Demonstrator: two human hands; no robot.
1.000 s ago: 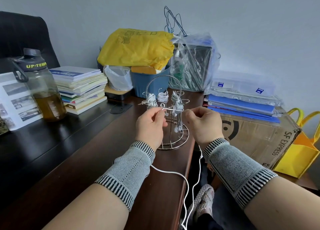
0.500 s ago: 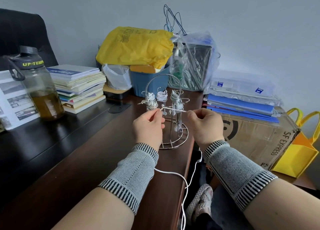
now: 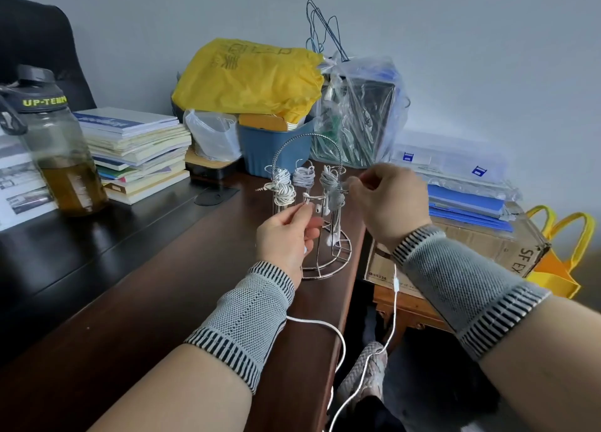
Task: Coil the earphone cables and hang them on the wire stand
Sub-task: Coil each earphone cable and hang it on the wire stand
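On stand (image 3: 328, 256), white coiled cables (image 3: 304, 177)

The round-based chrome wire stand (image 3: 320, 236) sits at the right edge of the dark wooden desk (image 3: 136, 288). Behind it stands a blue plastic tub (image 3: 276, 145) with a crumpled yellow plastic bag (image 3: 250, 80) on top. Left of the stand lie a stack of paper booklets (image 3: 136, 152) and, farther left, a clear plastic water bottle (image 3: 55, 145). Right of the stand, off the desk, a brown cardboard box (image 3: 487, 252) carries blue plastic folders (image 3: 468, 204). Several coiled white earphone cables (image 3: 304, 176) hang on the stand.
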